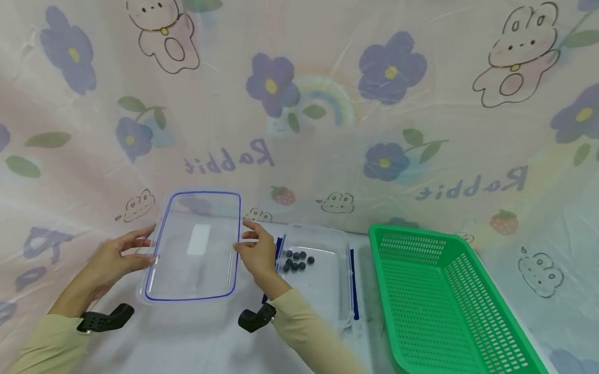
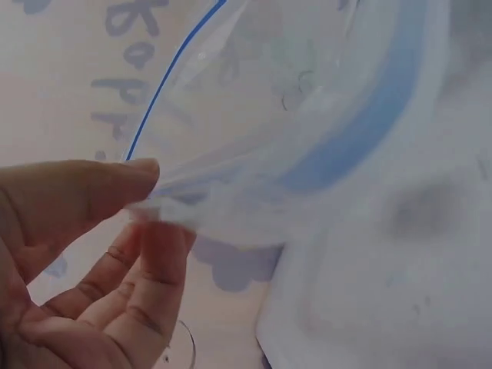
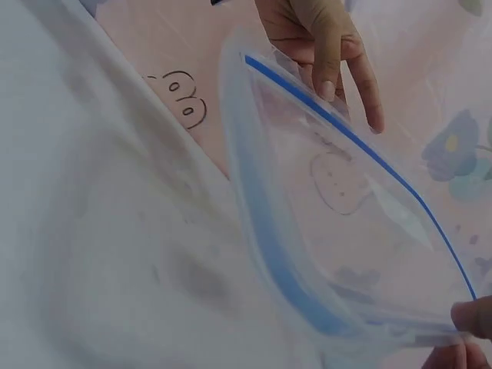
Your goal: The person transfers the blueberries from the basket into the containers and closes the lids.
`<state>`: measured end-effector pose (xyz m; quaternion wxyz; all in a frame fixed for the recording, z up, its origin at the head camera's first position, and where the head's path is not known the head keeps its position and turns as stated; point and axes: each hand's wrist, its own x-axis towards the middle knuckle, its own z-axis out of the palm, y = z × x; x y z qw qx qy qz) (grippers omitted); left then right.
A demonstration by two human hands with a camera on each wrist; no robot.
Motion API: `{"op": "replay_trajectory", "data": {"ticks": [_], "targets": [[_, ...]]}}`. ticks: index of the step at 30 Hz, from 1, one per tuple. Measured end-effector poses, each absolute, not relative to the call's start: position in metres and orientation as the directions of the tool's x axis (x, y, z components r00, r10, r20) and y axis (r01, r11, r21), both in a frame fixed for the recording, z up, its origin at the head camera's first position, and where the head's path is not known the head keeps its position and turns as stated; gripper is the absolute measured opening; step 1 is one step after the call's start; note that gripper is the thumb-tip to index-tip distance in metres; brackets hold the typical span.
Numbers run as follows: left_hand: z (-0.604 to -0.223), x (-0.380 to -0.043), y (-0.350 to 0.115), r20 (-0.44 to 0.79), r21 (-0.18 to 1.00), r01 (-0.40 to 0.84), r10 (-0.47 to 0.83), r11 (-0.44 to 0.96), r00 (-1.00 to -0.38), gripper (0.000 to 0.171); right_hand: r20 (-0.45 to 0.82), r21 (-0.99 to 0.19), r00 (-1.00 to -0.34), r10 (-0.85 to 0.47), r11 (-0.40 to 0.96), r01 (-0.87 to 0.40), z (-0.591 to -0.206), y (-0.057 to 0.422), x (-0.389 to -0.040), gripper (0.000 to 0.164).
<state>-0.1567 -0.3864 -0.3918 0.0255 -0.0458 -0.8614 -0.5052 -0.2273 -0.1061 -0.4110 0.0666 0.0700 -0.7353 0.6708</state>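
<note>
A clear plastic container lid with a thin blue seal and a white label patch is raised at a tilt on the left in the head view. My left hand pinches its left edge between thumb and fingers; the left wrist view shows that grip close up. On the opposite edge, my right hand pinches the rim, with its thumb and fingertips showing at the lower right of the right wrist view. Just right of that hand stands a clear plastic container with dark blue side clips. Several small dark balls lie inside it.
A green perforated plastic basket stands right of the container. The white tabletop meets a hanging sheet printed with rabbits and flowers at the back. Black straps with camera mounts sit on both wrists.
</note>
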Motion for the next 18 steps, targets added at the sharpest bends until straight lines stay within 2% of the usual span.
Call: {"op": "replay_trajectory", "data": {"ticks": [3, 9, 18], "targets": [[-0.385, -0.159, -0.377, 0.105, 0.865, 0.13, 0.078, 0.484, -0.991, 0.08, 0.178, -0.98, -0.982, -0.065, 0.075, -0.183, -0.402, -0.089, -0.231, 0.052], [-0.371, -0.163, -0.351, 0.138, 0.912, 0.189, 0.161, 0.363, -0.977, 0.081, 0.181, -0.976, -0.971, -0.158, 0.09, -0.197, -0.384, -0.051, -0.234, 0.054], [-0.355, -0.176, -0.308, 0.188, 0.935, 0.247, 0.233, 0.254, -0.954, 0.082, 0.257, -0.952, -0.949, -0.183, 0.119, -0.281, -0.373, 0.005, -0.238, 0.058]]}}
